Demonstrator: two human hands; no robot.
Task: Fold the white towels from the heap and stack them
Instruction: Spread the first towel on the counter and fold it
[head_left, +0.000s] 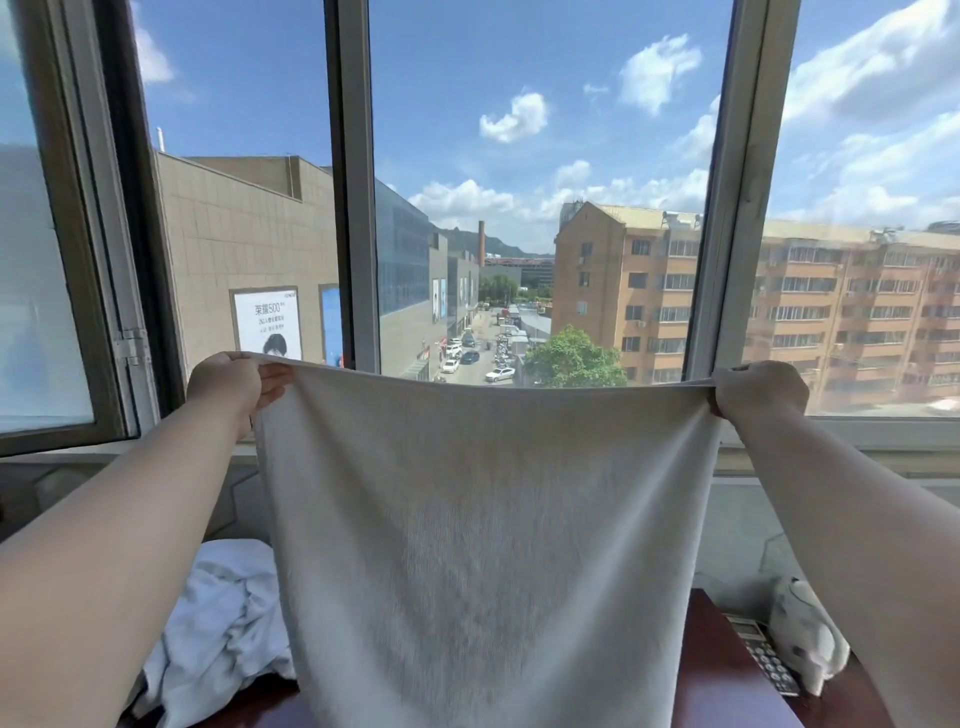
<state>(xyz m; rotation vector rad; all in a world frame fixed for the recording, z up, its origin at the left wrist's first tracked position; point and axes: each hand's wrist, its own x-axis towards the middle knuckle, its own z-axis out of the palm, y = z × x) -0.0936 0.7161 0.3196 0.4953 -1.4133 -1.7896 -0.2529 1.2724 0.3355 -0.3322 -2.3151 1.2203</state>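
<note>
Overhead, our left hand (231, 384) and right hand (756, 389) each pinch a top corner of the white towel (483, 545), spread taut.

Reddish-brown wooden tabletop (727, 691): crumpled white towel heap (218, 634) at left; keypad handset (763, 654) beside white cloth bundle (810, 639) at right.

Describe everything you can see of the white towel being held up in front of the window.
The white towel hangs spread open and upright. It is a plain off-white cloth with a fine woven texture and no visible pattern. Its top edge is pulled nearly taut and sags slightly in the middle. The left hand pinches one top corner and the right hand the other. The sides draw in a little lower down, and the bottom edge runs out of frame. Nothing else visibly touches it.
</note>
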